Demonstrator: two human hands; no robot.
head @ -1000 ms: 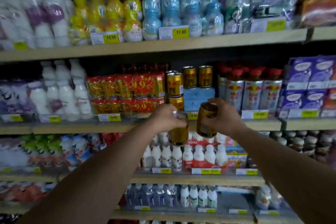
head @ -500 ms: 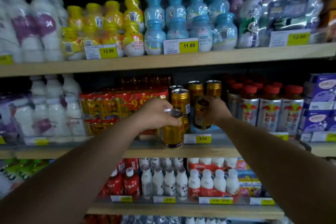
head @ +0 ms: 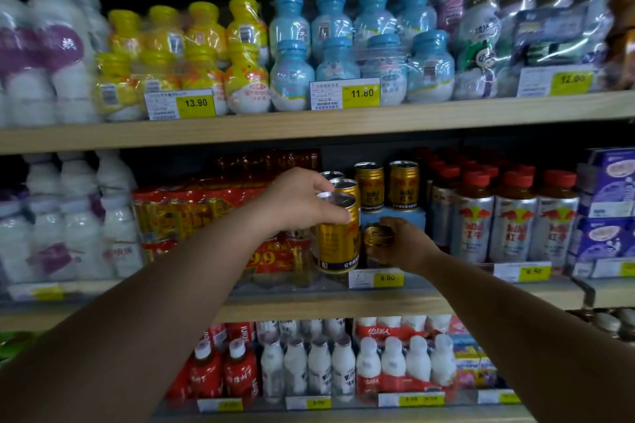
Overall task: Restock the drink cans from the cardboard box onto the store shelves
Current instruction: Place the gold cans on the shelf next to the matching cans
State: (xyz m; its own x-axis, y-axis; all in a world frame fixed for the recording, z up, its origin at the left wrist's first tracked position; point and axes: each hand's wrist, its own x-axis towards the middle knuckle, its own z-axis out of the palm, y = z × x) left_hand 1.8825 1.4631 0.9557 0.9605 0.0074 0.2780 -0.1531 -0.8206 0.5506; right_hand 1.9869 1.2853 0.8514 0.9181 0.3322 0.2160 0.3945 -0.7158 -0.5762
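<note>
My left hand (head: 299, 199) grips a gold drink can (head: 338, 244) by its top rim, holding it upright just above the front of the middle shelf (head: 309, 302). My right hand (head: 409, 244) is wrapped around a second gold can (head: 376, 240), low on the same shelf and right of the first. Behind them, two gold cans (head: 386, 185) stand on a blue carton (head: 391, 216). Another gold can (head: 347, 187) shows just behind my left fingers. The cardboard box is out of view.
Red shrink-wrapped packs (head: 192, 213) fill the shelf left of the cans; silver red-capped bottles (head: 498, 216) stand to the right. A yellow price tag (head: 376, 278) sits below the cans. Wrapped bottle packs line the upper shelf (head: 309, 124); small bottles line the lower one.
Both hands have moved forward and down toward the middle shelf. The right-hand can has dropped to shelf level beside the left-hand can. The view has tilted upward.
</note>
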